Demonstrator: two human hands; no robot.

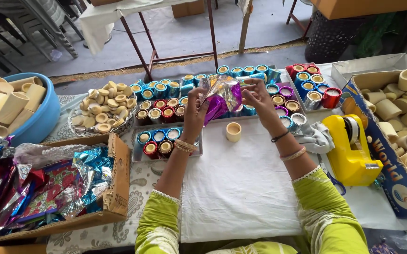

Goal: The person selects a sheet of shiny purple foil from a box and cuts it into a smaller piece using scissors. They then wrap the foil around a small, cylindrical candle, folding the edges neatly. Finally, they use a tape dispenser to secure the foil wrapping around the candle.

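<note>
Now I see both forearms raised, left hand and right hand each pinching the purple foil sheet shut between fingertips above the tabletop.

Daylight is falling on a grey floor beyond the white-clothed tabletop. A metal-legged table is standing there, with stacked grey chairs sitting at the far left.
</note>
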